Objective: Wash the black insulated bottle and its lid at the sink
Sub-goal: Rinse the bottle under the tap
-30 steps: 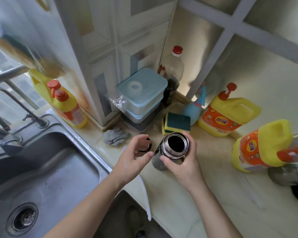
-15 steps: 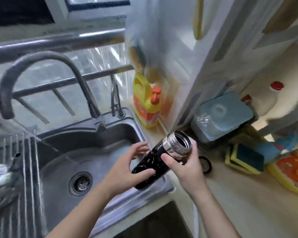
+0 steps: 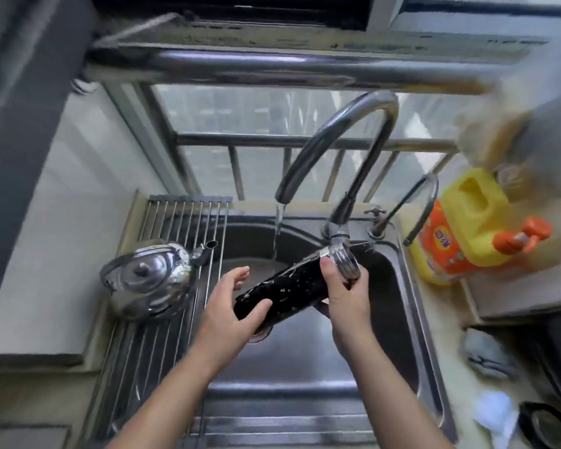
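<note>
Bottle: the black bottle point(image 3: 289, 286) lies tilted over the sink point(image 3: 412, 319), steel mouth up toward 2 o'clock, base down toward 8 o'clock.
Handling: I judge it rigid and fairly heavy for its size. The glossy body looks wet and speckled with drops, so likely slippery. A knock on the steel basin would dent rather than break it.
Where to hold: just under the steel collar, where the ridge stops a slide, with support under the base.
Right hand: my right hand point(image 3: 344, 296) wraps the neck end, thumb across the top of the body beside the collar, wrist bent inward.
Left hand: my left hand point(image 3: 237, 306) is spread, thumb laid on the base end, fingers loose behind it at 11 o'clock, cupping rather than clamping.
Water: a thin stream point(image 3: 277, 234) falls from the tap point(image 3: 337, 140) at 12 o'clock of the bottle's middle; whether it strikes the bottle I cannot tell.
Lid: a black round thing point(image 3: 544, 424) on the counter at 5 o'clock may be the lid.
</note>
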